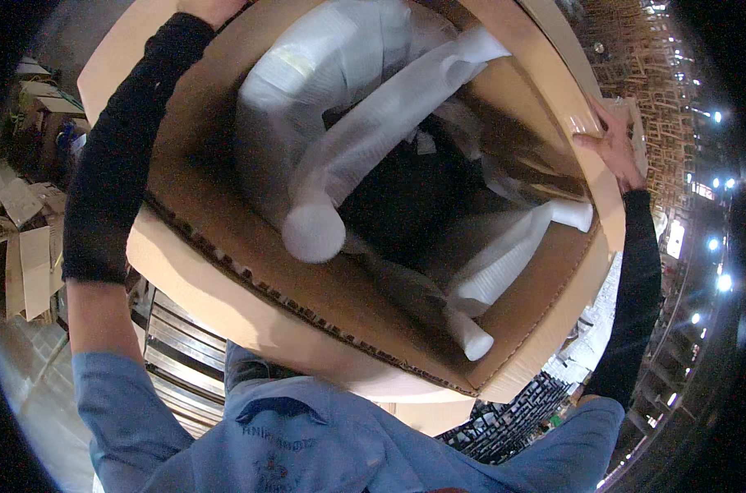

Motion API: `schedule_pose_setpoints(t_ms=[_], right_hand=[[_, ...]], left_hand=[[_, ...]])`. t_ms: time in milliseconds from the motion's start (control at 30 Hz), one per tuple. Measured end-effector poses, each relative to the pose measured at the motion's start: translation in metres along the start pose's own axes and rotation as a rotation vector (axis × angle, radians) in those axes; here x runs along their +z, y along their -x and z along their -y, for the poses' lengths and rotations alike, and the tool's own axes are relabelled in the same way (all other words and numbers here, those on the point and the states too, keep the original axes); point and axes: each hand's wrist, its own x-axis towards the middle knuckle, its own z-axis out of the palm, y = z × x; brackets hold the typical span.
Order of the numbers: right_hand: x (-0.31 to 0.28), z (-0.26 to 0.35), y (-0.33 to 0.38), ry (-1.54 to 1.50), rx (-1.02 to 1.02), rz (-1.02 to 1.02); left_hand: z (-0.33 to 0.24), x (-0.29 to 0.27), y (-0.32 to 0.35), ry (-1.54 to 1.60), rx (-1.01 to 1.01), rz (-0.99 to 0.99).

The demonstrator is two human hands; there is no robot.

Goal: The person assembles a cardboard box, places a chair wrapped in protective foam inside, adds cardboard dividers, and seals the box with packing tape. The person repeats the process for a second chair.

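A large cardboard box [250,316] stands open and tilted in front of me, close to my body. Inside lies a bulky piece of furniture, perhaps a chair, wrapped in white foam sheeting [283,99]; its foam-covered legs [381,131] point toward the box's walls. A dark part [414,193] shows between the wrapped legs. My right hand [618,146] grips the box's right edge, thumb on the inner side. At the top of the picture, my left hand [211,8] is by the far left flap; its fingers are cut off or hidden.
Black slats [188,353] of a bench or rack lie below the box at left. Flattened cartons [28,271] and other boxes stand farther left. Stacked wooden frames [636,49] rise at the right, and dark stacked pieces [513,419] lie lower right.
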Motion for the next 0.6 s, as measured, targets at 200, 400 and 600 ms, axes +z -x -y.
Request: schedule_pose_setpoints(t_ms=[200,400,600], right_hand=[[0.029,0.009,0.019,-0.047,-0.086,-0.129],[0.033,0.111,-0.093,-0.061,-0.247,-0.059],[0.045,0.157,-0.135,0.418,-0.530,0.112]], left_hand=[[0.010,0.011,0.003,0.168,-0.078,0.008],[0.010,-0.002,-0.002,0.257,-0.183,-0.027],[0.034,-0.004,0.010,0.259,-0.241,-0.112]])
